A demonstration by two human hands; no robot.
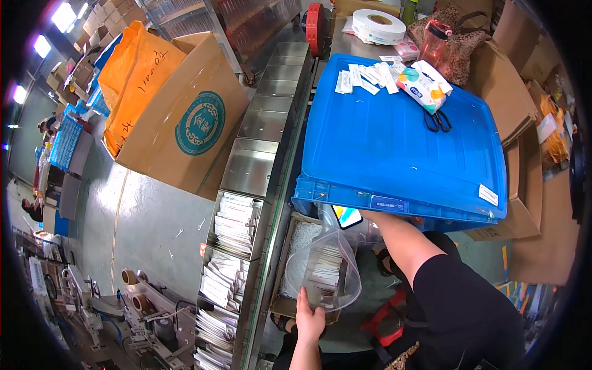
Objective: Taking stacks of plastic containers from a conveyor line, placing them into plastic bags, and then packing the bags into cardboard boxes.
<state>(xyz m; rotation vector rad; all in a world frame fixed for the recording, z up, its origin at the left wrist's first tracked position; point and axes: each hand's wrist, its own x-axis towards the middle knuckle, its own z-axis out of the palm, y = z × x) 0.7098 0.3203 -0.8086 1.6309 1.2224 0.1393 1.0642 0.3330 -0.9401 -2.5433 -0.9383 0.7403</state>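
The left hand (308,317) comes up from the near edge and grips the near rim of a clear plastic bag (324,271), fingers closed on the film so the mouth stays spread open. Inside the bag lies a stack of small white sachets (325,266). The bag hangs over a shallow cardboard tray (290,280) near the person's knees, just right of the metal conveyor.

The right forearm (404,243) reaches far and left, and its hand goes in under the near edge of the blue crate lid (394,142) (the hand itself is hidden there, so whether its fingers are clenched or released cannot be told). A phone (347,216) with a lit screen pokes out just under that same edge, beside the wrist.

On top of the blue lid, toward its far side, lie loose white sachets (367,77), a soft pack of tissues (424,86) and 1 pair of black scissors (436,120). Beyond them sit a roll of white tape (377,26) and a red-tinted bottle (435,42).

To the left, the conveyor's metal pockets (259,123) run from far to near; the far ones show bare metal, the near ones hold bundles of white packets (229,246). Further left stands a large cardboard box (179,117) with an orange bag (132,80) in it.
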